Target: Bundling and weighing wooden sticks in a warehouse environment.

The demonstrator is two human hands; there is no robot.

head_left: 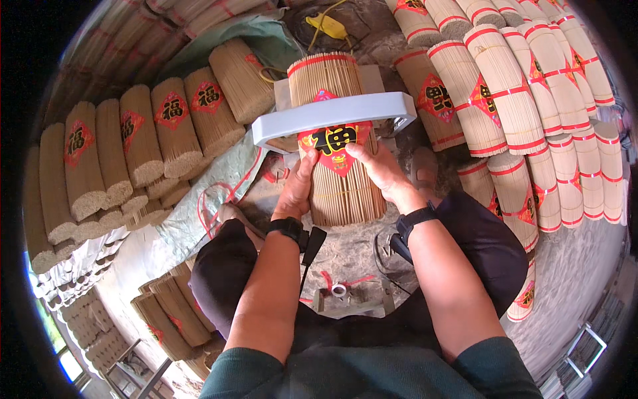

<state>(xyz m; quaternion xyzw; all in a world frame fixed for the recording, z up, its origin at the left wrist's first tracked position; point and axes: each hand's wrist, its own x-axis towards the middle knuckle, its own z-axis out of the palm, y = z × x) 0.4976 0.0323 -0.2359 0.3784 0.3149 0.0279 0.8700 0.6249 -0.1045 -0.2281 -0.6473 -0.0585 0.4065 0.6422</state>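
A thick bundle of thin tan incense sticks (347,199) lies in front of me, passing beneath the pale grey arch (332,110) of what looks like a strapping machine. Its far end carries a red band, and a red diamond label (340,163) with a black character sits at its middle, partly hidden by the arch. My left hand (296,189) grips the bundle's left side, thumb near the label. From the right, my right hand (384,171) clasps it too, with the thumb pressed on the label's edge. The undersides of both hands are hidden.
Unbanded bundles (176,126) are stacked on the left, several with red labels. Red-banded bundles (505,90) fill the right side. A yellow device (327,26) with a cord lies beyond the machine. Red strap (209,209) loops on the left, and a tape roll (339,290) lies between my knees.
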